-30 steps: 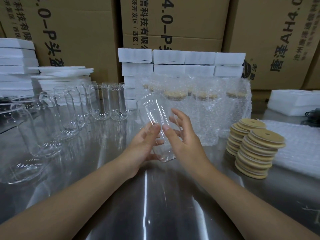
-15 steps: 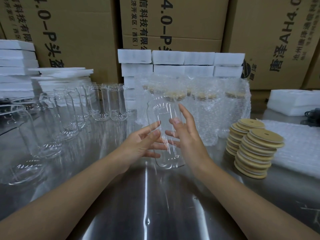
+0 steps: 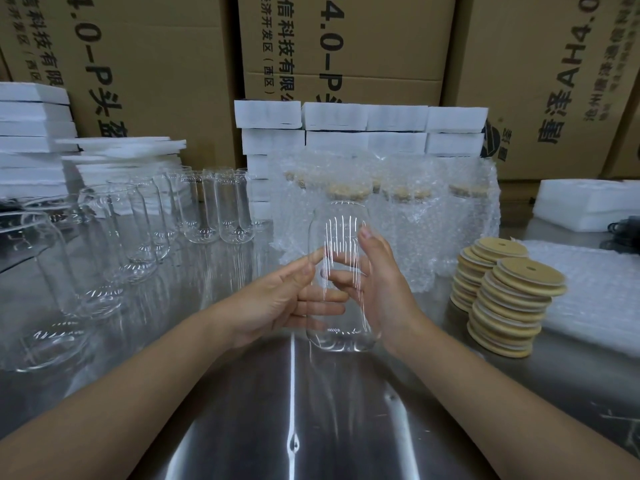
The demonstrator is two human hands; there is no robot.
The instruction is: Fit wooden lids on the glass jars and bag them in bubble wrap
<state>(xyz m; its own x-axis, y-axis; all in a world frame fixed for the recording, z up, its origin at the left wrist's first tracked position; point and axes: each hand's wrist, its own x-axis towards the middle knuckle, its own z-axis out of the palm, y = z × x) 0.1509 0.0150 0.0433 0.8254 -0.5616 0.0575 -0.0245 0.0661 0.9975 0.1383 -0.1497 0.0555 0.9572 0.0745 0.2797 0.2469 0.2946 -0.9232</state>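
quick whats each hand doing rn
Left hand: holding the jar, thumb in front, fingers behind the glass.
Right hand: holding the same jar, thumb up its side, fingers round the back.

Head view, down over table [image 3: 346, 427]

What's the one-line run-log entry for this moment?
step: lidding, not started | glass jar: upright, lidless | left hand: holds jar | right hand: holds jar | wooden lids: two stacks, untouched
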